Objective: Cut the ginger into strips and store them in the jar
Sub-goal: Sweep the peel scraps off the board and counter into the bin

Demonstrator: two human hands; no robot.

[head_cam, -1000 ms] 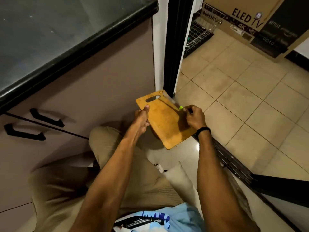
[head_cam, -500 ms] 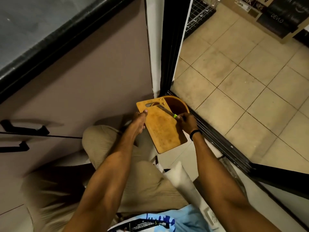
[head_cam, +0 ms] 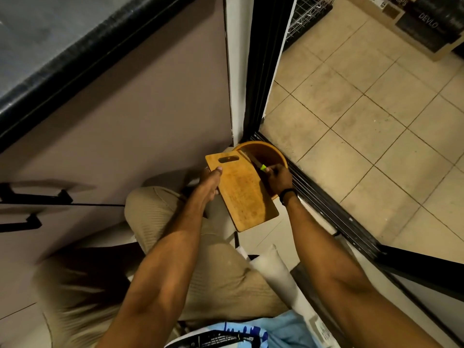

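1. Kitchen floor of beige tiles (head_cam: 364, 121), viewed from above by a crouching person; a black sliding-door track (head_cam: 326, 204) was seen crossing it diagonally.
2. Cabinet front (head_cam: 138, 109), taupe, at the floor's left side, topped by a dark countertop (head_cam: 75, 33); two black handles (head_cam: 32, 222) were noted at its lower left.
3. Orange bowl (head_cam: 263, 146), round, stood on the floor in the corner where the cabinet's end met the door track. Its near side was covered by the board; whether any ginger lay in it could not be told.
4. Cutting board (head_cam: 241, 192), wooden, rectangular, with a slot handle at its far end. It was held clear of the floor, its far right portion over the bowl.
5. Left hand (head_cam: 211, 182): fingers clenched round the board's left long edge, thumb laid on the top face.
6. Knife (head_cam: 256, 162), green-handled, its blade laid along the board's right edge near the slot, above the bowl.
7. Right hand (head_cam: 280, 178): fingers curled round the knife's handle; a black wristband (head_cam: 287, 194) was worn on the wrist.
8. Cardboard box (head_cam: 414, 23), printed, and a wire rack (head_cam: 308, 16), both at the floor's far edge.
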